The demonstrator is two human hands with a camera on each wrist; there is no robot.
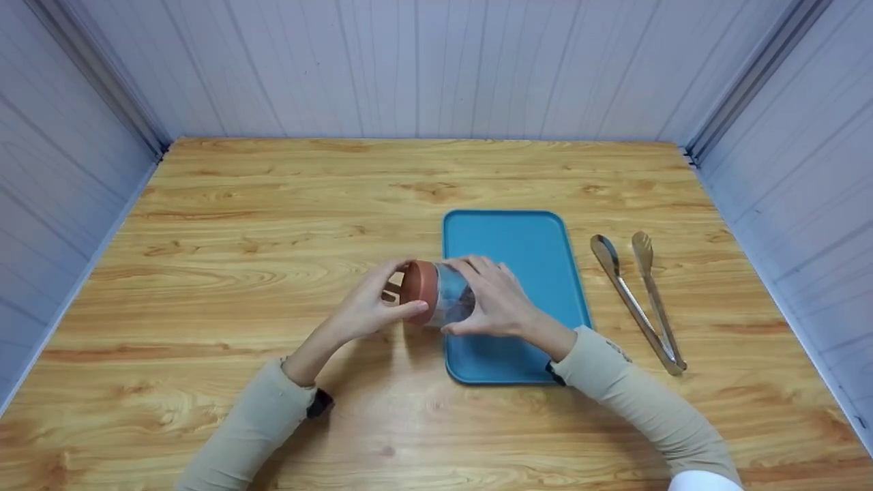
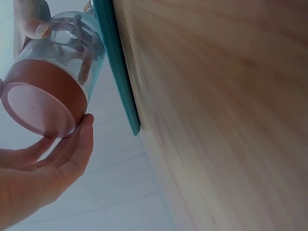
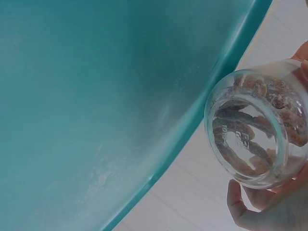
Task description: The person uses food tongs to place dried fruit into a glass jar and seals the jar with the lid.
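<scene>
Tipped on its side, a clear jar (image 1: 448, 290) with a reddish-brown lid (image 1: 421, 286) is held above the left edge of a blue tray (image 1: 505, 235). My left hand (image 1: 363, 308) grips the lid between thumb and fingers. From the other side, my right hand (image 1: 496, 300) grips the clear body. Inside, several dark brown strip-like pieces (image 3: 231, 156) show through the jar's base in the right wrist view; what they are I cannot tell. The lid's flat top (image 2: 41, 109) faces the left wrist camera, and it sits on the jar's mouth.
Metal tongs (image 1: 638, 307) lie spread on the wooden table (image 1: 273, 225), to the right of the tray. White panel walls (image 1: 416, 68) enclose the table at the back and both sides.
</scene>
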